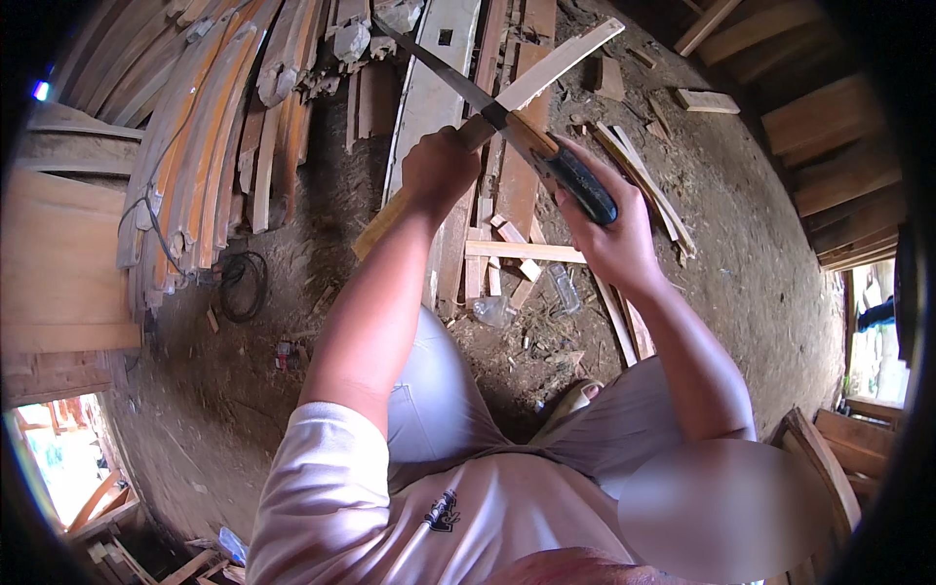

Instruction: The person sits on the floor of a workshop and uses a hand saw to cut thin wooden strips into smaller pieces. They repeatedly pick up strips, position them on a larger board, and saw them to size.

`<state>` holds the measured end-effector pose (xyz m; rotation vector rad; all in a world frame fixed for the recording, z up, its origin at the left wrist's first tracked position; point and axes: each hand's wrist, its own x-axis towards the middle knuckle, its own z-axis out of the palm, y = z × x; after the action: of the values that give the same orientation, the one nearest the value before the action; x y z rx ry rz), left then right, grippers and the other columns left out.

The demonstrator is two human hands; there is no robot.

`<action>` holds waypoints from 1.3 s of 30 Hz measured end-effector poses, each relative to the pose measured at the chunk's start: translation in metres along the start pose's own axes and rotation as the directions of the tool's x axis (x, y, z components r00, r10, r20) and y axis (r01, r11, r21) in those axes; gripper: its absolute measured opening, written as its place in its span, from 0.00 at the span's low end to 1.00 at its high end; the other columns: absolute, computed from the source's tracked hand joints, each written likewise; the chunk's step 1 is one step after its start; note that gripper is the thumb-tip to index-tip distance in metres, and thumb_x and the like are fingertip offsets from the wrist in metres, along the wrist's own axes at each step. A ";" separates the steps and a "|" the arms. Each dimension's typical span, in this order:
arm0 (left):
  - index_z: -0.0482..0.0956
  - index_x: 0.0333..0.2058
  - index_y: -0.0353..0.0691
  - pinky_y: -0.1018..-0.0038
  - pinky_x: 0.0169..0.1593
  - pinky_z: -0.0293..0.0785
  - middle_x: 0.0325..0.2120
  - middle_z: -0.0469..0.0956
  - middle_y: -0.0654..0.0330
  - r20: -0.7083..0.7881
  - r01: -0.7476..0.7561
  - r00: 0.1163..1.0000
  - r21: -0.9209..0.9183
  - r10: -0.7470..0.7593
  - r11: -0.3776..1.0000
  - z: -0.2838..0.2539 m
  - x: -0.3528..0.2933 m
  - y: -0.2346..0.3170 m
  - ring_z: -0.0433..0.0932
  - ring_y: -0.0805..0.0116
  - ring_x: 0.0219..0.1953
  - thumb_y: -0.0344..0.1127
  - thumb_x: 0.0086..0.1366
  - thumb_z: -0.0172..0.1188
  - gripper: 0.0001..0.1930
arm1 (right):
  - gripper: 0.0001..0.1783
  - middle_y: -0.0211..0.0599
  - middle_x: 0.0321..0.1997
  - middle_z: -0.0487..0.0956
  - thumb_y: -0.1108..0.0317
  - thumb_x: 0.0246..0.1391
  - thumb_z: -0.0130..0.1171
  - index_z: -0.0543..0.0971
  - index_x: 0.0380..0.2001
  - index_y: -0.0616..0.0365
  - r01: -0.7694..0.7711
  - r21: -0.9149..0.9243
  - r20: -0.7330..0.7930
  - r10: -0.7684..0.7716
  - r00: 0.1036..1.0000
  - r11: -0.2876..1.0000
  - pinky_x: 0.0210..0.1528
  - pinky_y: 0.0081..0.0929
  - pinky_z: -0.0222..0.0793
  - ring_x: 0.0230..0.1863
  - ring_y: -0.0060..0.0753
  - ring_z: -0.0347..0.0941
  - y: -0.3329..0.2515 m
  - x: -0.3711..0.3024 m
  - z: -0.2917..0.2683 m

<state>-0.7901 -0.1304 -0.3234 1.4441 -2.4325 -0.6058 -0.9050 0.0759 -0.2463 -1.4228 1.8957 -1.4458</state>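
My left hand (pixel 441 171) is closed around a long pale wooden strip (pixel 565 63), which slants from the far right down to the near left, its lower end (pixel 378 229) showing below my wrist. My right hand (pixel 616 219) grips the black handle (pixel 582 185) of a long bladed tool. Its dark, tapering blade (pixel 444 70) points to the far left and crosses the strip just beyond my left fist. Whether the blade has teeth cannot be made out. Under both hands lie a whitish plank (pixel 429 107) with a square hole and a brown board (pixel 520 180).
Stacked timber strips (pixel 200 127) with a dark cable fill the far left. A coiled cable (pixel 242 286) lies on the dirt floor. Small wood offcuts (pixel 512 234), a clear plastic piece (pixel 563 288) and narrow strips (pixel 643 185) lie around the boards. Planks (pixel 838 136) stand at the right.
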 end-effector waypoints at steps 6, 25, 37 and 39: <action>0.85 0.39 0.39 0.51 0.49 0.81 0.36 0.85 0.44 -0.075 0.009 0.997 0.008 -0.008 1.000 0.007 0.009 -0.010 0.85 0.42 0.42 0.41 0.62 0.57 0.14 | 0.31 0.30 0.30 0.78 0.79 0.53 0.54 0.75 0.63 0.62 -0.082 0.023 0.056 0.081 0.995 0.996 0.36 0.18 0.69 0.31 0.11 0.69 -0.006 -0.001 -0.004; 0.85 0.44 0.45 0.56 0.52 0.80 0.40 0.86 0.51 0.062 0.026 0.998 0.049 -0.029 0.998 0.005 0.008 0.018 0.85 0.48 0.46 0.38 0.62 0.54 0.15 | 0.33 0.28 0.29 0.77 0.80 0.53 0.54 0.74 0.65 0.61 -0.147 -0.121 0.092 0.158 0.983 0.982 0.33 0.16 0.66 0.28 0.10 0.66 -0.025 -0.025 -0.036; 0.87 0.40 0.45 0.56 0.50 0.81 0.37 0.86 0.50 0.023 0.004 1.000 0.055 -0.006 0.999 0.006 0.007 0.026 0.86 0.48 0.43 0.36 0.62 0.53 0.14 | 0.33 0.30 0.31 0.80 0.81 0.52 0.55 0.75 0.65 0.58 -0.118 -0.151 0.011 0.121 0.993 0.981 0.35 0.16 0.69 0.30 0.11 0.70 -0.027 -0.032 -0.030; 0.87 0.39 0.44 0.56 0.50 0.81 0.36 0.86 0.49 0.017 0.010 1.000 0.047 -0.011 0.999 0.006 0.006 0.026 0.86 0.47 0.43 0.36 0.62 0.53 0.14 | 0.33 0.30 0.31 0.80 0.81 0.52 0.55 0.75 0.65 0.58 -0.165 -0.154 0.032 0.172 0.985 0.974 0.35 0.17 0.69 0.29 0.11 0.69 -0.028 -0.032 -0.034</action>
<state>-0.8159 -0.1237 -0.3162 1.4769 -2.4696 -0.5688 -0.9035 0.1218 -0.2173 -1.3104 2.0796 -1.2038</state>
